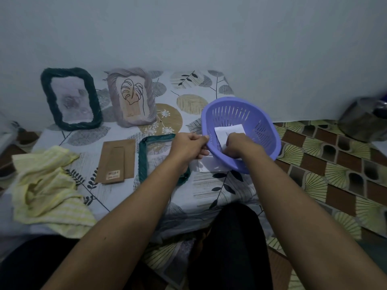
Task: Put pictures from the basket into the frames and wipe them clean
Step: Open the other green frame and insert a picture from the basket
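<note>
Steadies tilted purple basket (234,99) by its rim with left hand (188,145); pinches white picture (228,130) inside it with right hand (238,146). Best lifted by its edge, uncreased, toward teal frame (142,164) just beside.

A pale sheet (209,185) printed with grey, tan and black leaves is lying spread out against a plain bluish wall (188,34). To its right, a mat (326,164) patterned with brown blocks and green fans is covering the floor. A dull metal pot (364,120), partly blurred, is sitting on that mat at the far right edge, near the wall.
</note>
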`<state>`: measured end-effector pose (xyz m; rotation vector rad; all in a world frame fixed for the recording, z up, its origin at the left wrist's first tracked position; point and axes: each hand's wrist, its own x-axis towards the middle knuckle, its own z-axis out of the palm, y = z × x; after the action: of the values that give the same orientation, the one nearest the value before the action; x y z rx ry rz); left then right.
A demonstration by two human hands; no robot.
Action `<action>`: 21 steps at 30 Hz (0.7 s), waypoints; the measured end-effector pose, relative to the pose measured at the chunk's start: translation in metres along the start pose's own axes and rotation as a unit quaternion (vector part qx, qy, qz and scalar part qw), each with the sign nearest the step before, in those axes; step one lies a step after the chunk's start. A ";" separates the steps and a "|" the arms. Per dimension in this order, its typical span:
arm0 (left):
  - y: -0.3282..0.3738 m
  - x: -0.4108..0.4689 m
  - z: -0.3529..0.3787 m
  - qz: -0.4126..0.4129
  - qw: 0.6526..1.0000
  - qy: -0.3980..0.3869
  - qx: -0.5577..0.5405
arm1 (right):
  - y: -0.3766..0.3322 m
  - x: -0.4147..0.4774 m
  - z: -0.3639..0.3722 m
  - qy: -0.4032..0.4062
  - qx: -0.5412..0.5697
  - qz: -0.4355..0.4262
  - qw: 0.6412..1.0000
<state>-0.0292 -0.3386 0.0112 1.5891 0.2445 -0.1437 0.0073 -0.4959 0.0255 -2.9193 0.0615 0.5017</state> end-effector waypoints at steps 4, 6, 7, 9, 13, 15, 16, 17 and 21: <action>-0.001 -0.004 0.001 -0.013 1.000 0.005 -0.013 | 0.003 0.003 0.004 0.018 -0.018 -0.006 1.000; -0.002 -0.005 0.001 -0.015 1.000 0.007 -0.021 | 0.003 0.004 0.006 0.038 -0.019 -0.009 0.999; -0.002 -0.005 0.001 -0.015 1.000 0.007 -0.022 | 0.004 0.003 0.006 0.048 -0.016 -0.009 0.999; -0.001 -0.005 0.001 -0.016 1.000 0.009 -0.021 | 0.005 0.003 0.005 0.071 -0.007 -0.006 0.997; 0.000 -0.005 0.001 -0.020 1.000 0.009 -0.020 | 0.008 0.003 0.003 0.097 0.003 0.013 0.995; 0.000 -0.006 0.002 -0.022 0.999 0.008 -0.022 | 0.009 0.004 0.004 0.104 0.012 0.030 0.994; 0.000 -0.006 0.002 -0.023 0.999 0.008 -0.023 | 0.009 0.004 0.004 0.110 0.020 0.034 0.993; 0.000 -0.006 0.002 -0.023 0.999 0.008 -0.022 | 0.009 0.003 0.004 0.117 0.032 0.035 0.992; 0.001 -0.007 0.000 -0.021 1.000 0.004 -0.012 | 0.006 0.001 0.001 0.146 0.063 0.020 0.987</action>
<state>-0.0361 -0.3394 0.0144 1.5605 0.2851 -0.1669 0.0079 -0.5013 0.0233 -2.8476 0.1839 0.0684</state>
